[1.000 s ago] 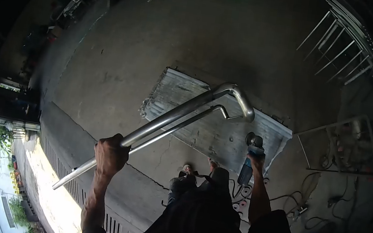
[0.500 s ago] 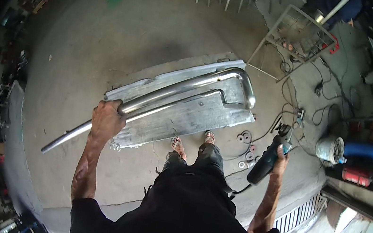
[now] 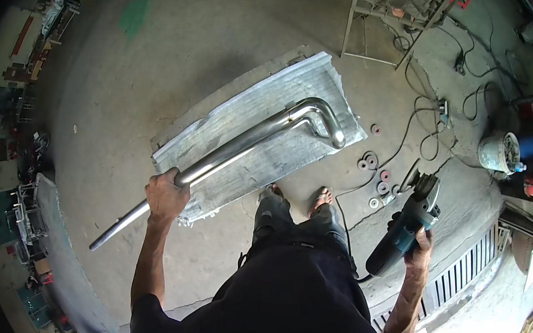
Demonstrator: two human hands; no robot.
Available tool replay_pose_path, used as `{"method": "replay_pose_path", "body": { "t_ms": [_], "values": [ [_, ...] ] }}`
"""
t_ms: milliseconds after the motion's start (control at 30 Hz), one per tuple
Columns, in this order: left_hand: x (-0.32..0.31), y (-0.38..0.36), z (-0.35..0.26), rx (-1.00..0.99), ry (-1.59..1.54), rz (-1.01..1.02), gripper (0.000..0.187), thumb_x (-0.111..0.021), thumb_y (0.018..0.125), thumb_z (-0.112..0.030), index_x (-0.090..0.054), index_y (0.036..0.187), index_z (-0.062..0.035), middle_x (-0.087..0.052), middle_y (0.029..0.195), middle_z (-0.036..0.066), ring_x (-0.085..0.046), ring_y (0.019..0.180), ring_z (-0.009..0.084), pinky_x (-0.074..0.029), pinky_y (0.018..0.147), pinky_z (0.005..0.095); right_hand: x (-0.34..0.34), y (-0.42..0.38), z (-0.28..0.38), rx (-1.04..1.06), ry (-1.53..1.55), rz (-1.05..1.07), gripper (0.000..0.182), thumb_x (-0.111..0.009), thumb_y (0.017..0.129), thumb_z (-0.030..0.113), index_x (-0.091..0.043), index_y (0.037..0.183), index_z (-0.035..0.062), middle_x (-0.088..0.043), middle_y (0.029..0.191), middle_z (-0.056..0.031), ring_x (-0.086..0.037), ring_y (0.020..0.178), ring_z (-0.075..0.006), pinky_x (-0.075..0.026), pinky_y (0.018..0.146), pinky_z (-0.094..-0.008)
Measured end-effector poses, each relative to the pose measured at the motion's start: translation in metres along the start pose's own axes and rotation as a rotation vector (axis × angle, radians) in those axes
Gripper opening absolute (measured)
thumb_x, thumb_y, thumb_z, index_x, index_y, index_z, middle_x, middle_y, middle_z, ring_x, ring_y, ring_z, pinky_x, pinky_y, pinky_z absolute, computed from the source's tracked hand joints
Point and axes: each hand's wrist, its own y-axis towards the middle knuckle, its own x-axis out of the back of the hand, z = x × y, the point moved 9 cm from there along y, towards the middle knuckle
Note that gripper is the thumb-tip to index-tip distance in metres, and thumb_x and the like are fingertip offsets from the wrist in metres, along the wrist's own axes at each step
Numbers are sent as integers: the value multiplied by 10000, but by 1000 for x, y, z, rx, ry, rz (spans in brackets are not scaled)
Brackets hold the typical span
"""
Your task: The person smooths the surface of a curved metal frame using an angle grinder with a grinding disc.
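Head view, hands gripping bent steel pipe [image 3: 243, 141], angle grinder [image 3: 404, 230]

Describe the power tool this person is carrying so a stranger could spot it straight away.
Find the grey metal sheet lying on the concrete floor, then look right past the person's feet. The right hand holds an angle grinder, blue-bodied with a black cable, unlike the shiny bent steel tube in the left hand.
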Motion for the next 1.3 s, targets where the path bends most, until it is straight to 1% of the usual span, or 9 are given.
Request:
{"method": "replay_pose_path", "body": {
  "t_ms": [100,233,300,400,433,500,633,767,1300],
  "values": [
    [4,-10,-20,-60,-105,201,194,-671,710,-210,-614,786,-40,-623,709,187,-604,703,379,-474,685,452,3,-13,11,51,-164,-102,753,-745,686,441,-425,1184,-24,-596,948,-182,-631,804,-258,-536,706,-376],
    [-31,-18,-65,-423,-404,461,266,-686,747,-231,-576,830,-4,-561,620,173,-564,603,353,-444,590,391,-42,-36,35,143,-367,-194,804,-779,645,473,-430,1149,-47,-589,929,-124,-590,785,-181,-487,712,-309],
    [-44,-29,-87,-422,-451,680,286,-684,748,-234,-553,816,11,-525,603,149,-525,562,293,-430,575,374,-71,-56,48,328,-609,-243,783,-775,649,474,-433,1121,-50,-591,909,-113,-583,773,-172,-479,706,-302],
    [-70,-48,-97,-507,-593,919,247,-670,767,-221,-561,794,0,-538,620,55,-496,589,138,-422,569,304,-95,-84,25,230,-515,-366,812,-810,606,454,-432,1106,-62,-591,902,-110,-576,816,-172,-475,725,-302],
    [-82,-56,-95,-439,-651,1016,286,-663,779,-253,-549,758,9,-514,601,53,-483,584,133,-414,562,311,-99,-91,16,239,-492,-407,823,-820,594,446,-430,1107,-66,-593,902,-113,-579,821,-176,-476,734,-304],
    [-81,-64,-103,-428,-596,1032,350,-645,793,-289,-526,689,23,-477,563,83,-436,539,148,-392,532,340,-110,-102,-2,233,-499,-442,888,-853,531,441,-418,1106,-78,-607,917,-146,-605,842,-218,-482,774,-314],
    [-96,-71,-100,-495,-524,1075,364,-637,807,-295,-513,642,5,-447,521,71,-419,514,148,-371,511,325,-135,-117,-28,97,-572,-477,957,-836,519,502,-406,1139,-87,-591,936,-159,-596,870,-210,-474,774,-319],
    [-91,-75,-107,-507,-509,1081,310,-632,820,-236,-508,647,-10,-435,516,51,-409,509,131,-365,505,314,-148,-113,-29,138,-640,-444,904,-842,535,457,-388,1129,-51,-633,895,-188,-659,836,-297,-529,727,-356],
    [-98,-86,-109,-464,-584,1086,317,-618,815,-153,-441,573,-50,-375,477,-5,-350,464,80,-295,438,287,-142,-98,-19,145,-538,-536,909,-832,568,437,-363,1145,-88,-636,896,-213,-657,853,-307,-532,735,-358]
  ]
}}
